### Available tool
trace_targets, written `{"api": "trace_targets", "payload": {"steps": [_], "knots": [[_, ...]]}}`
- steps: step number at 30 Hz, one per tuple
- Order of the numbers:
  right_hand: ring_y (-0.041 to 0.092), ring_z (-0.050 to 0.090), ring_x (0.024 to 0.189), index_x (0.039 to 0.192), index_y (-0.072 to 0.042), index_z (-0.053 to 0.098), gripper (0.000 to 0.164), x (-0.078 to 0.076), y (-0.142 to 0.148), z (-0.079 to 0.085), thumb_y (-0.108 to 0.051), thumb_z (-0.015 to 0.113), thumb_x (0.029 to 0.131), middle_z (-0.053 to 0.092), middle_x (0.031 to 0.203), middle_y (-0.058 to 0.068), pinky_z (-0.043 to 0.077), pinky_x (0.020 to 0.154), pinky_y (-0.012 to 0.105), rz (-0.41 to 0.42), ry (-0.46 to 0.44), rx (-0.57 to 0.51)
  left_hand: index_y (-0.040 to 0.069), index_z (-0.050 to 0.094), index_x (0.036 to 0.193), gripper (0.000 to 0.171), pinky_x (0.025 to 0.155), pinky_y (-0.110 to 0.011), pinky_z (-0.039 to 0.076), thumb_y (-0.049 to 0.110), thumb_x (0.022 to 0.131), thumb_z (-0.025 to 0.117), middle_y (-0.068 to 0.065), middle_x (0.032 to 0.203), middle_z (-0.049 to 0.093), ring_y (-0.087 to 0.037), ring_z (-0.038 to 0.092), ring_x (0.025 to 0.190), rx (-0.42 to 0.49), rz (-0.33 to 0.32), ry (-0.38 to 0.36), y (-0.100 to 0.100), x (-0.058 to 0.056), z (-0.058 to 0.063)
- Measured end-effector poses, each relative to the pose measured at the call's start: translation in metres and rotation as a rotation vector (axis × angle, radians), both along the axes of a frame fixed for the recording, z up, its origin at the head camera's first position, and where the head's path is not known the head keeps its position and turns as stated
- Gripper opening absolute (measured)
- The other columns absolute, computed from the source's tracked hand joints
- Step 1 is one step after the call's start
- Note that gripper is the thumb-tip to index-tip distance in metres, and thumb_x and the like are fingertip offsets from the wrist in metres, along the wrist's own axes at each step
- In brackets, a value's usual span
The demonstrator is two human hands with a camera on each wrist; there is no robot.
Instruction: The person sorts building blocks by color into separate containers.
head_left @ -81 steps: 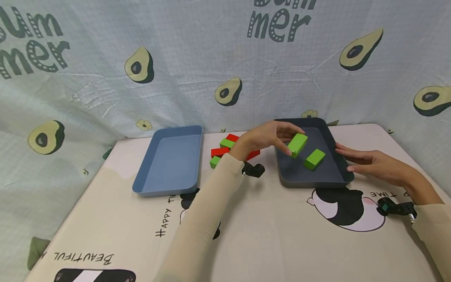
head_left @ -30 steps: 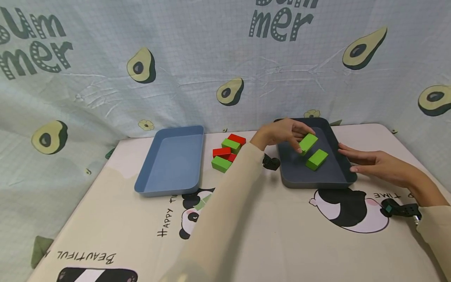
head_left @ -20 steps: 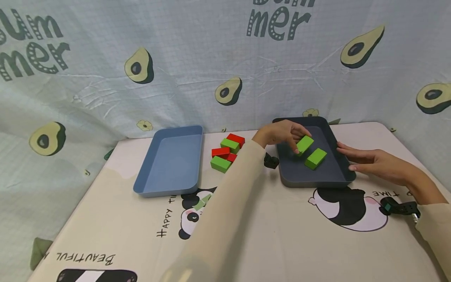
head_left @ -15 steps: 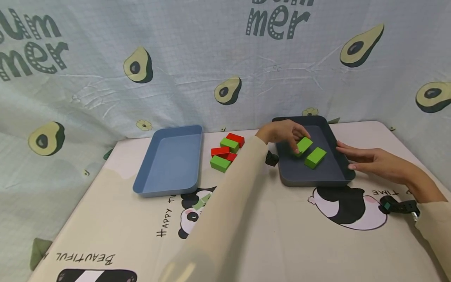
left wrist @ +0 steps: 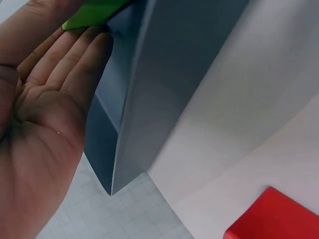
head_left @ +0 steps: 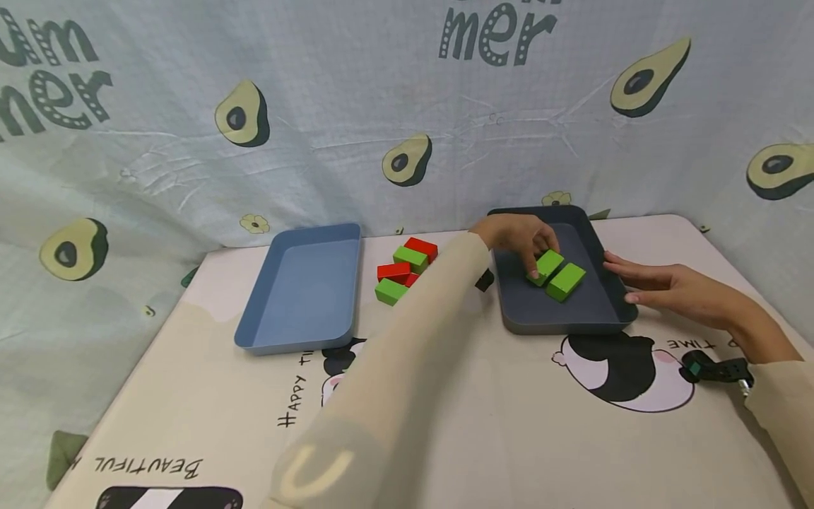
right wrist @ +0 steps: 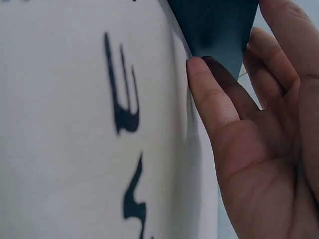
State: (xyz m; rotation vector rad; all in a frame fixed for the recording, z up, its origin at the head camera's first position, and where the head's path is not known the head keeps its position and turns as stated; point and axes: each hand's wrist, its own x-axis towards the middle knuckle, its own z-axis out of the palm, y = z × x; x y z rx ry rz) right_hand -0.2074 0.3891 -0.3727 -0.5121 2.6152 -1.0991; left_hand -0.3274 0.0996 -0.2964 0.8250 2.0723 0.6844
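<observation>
My left hand (head_left: pixel 523 235) reaches over the left wall of the dark grey tray (head_left: pixel 562 329) and pinches a green block (head_left: pixel 547 265) between thumb and fingers, low inside the tray. Right beside it lies a second green block (head_left: pixel 566 282), roughly parallel. In the left wrist view, a green block (left wrist: pixel 92 14) shows at the fingertips of the left hand (left wrist: pixel 55 109), partly cut off by the frame. My right hand (head_left: pixel 683 293) has its fingers extended against the tray's right wall. The right wrist view shows its fingertips (right wrist: pixel 197 67) touching the outside of that wall (right wrist: pixel 214 30).
Between the trays sits a small heap of blocks, with a red block (head_left: pixel 421 247) at the back and a green block (head_left: pixel 391 290) at the front. A blue tray (head_left: pixel 305 348) stands to its left. A printed cloth (head_left: pixel 331 71) hangs behind the table.
The left hand has carried its green block right and down into the dark tray, beside the other green block. The right hand has stayed at the tray's wall.
</observation>
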Motion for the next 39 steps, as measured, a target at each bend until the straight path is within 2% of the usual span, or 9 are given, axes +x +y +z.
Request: {"api": "trace_targets", "payload": {"steps": [6, 10, 13, 15, 18, 23, 27, 34, 39], "knots": [[-0.025, 0.023, 0.131, 0.157, -0.025, 0.041, 0.063, -0.001, -0.001, 0.001, -0.025, 0.067, 0.100, 0.023, 0.167, -0.012, 0.034, 0.091, 0.000, -0.004, -0.003, -0.005, 0.007, 0.056, 0.141, 0.066, 0.102, -0.019, 0.047, -0.010, 0.081, 0.079, -0.004, 0.153, 0.049, -0.016, 0.042, 0.142, -0.021, 0.008, -0.002, 0.000, 0.000, 0.003], [-0.025, 0.023, 0.131, 0.157, -0.023, 0.042, 0.063, 0.001, -0.001, 0.000, -0.024, 0.067, 0.100, 0.023, 0.167, -0.013, 0.034, 0.092, 0.000, 0.000, 0.000, -0.019, 0.011, 0.050, 0.148, 0.076, 0.105, -0.019, 0.044, -0.009, 0.081, 0.079, -0.003, 0.159, 0.040, -0.015, 0.037, 0.147, -0.054, -0.006, -0.011, 0.002, -0.001, 0.002], [-0.025, 0.023, 0.132, 0.157, -0.022, 0.042, 0.062, 0.003, 0.001, 0.000, -0.022, 0.067, 0.100, 0.024, 0.167, -0.012, 0.034, 0.092, 0.000, 0.002, 0.009, -0.034, 0.014, 0.042, 0.155, 0.086, 0.106, -0.017, 0.043, -0.003, 0.081, 0.082, -0.002, 0.162, 0.036, -0.015, 0.034, 0.148, -0.052, -0.074, 0.057, 0.000, -0.004, 0.002], [-0.025, 0.024, 0.132, 0.157, -0.023, 0.043, 0.061, 0.003, 0.001, 0.000, -0.023, 0.067, 0.100, 0.025, 0.167, -0.011, 0.034, 0.093, 0.000, 0.001, 0.013, -0.033, 0.015, 0.039, 0.157, 0.089, 0.103, -0.017, 0.047, -0.001, 0.081, 0.084, -0.003, 0.163, 0.035, -0.018, 0.035, 0.149, -0.019, -0.095, 0.111, -0.008, -0.005, 0.006], [-0.024, 0.024, 0.132, 0.156, -0.025, 0.044, 0.061, 0.002, 0.000, 0.001, -0.026, 0.067, 0.100, 0.025, 0.167, -0.010, 0.034, 0.093, 0.000, -0.004, 0.011, -0.019, 0.012, 0.042, 0.154, 0.085, 0.099, -0.019, 0.051, -0.001, 0.082, 0.083, -0.007, 0.160, 0.039, -0.022, 0.040, 0.146, 0.046, -0.075, 0.188, -0.030, -0.001, 0.019], [-0.023, 0.024, 0.132, 0.156, -0.028, 0.044, 0.062, 0.002, -0.001, 0.002, -0.031, 0.068, 0.099, 0.024, 0.167, -0.008, 0.033, 0.094, 0.001, -0.015, -0.001, 0.011, 0.007, 0.050, 0.146, 0.068, 0.104, -0.026, 0.051, 0.004, 0.086, 0.082, -0.012, 0.148, 0.051, -0.025, 0.054, 0.135, 0.087, -0.018, 0.367, -0.084, 0.018, 0.039], [-0.024, 0.024, 0.130, 0.156, -0.026, 0.044, 0.063, 0.002, -0.002, 0.002, -0.030, 0.070, 0.098, 0.025, 0.167, -0.010, 0.033, 0.094, 0.001, -0.020, 0.001, 0.010, 0.004, 0.055, 0.141, 0.056, 0.105, -0.032, 0.051, 0.005, 0.090, 0.077, -0.013, 0.140, 0.057, -0.026, 0.059, 0.128, 0.122, 0.053, 0.424, -0.127, 0.041, 0.043], [-0.026, 0.024, 0.130, 0.156, -0.021, 0.044, 0.063, 0.004, -0.001, 0.002, -0.025, 0.069, 0.098, 0.025, 0.166, -0.013, 0.034, 0.094, 0.001, 0.008, 0.000, -0.025, 0.001, 0.059, 0.135, 0.051, 0.098, -0.040, 0.057, -0.001, 0.087, 0.077, -0.016, 0.136, 0.060, -0.035, 0.060, 0.125, 0.196, 0.213, 0.402, -0.192, 0.085, 0.030], [-0.026, 0.025, 0.130, 0.156, -0.021, 0.045, 0.063, 0.002, -0.003, 0.003, -0.023, 0.070, 0.098, 0.025, 0.166, -0.012, 0.035, 0.094, 0.001, 0.001, -0.010, -0.040, 0.001, 0.061, 0.133, 0.047, 0.099, -0.044, 0.056, 0.002, 0.089, 0.075, -0.018, 0.134, 0.062, -0.038, 0.060, 0.124, 0.210, 0.313, 0.446, -0.220, 0.107, 0.016]]}}
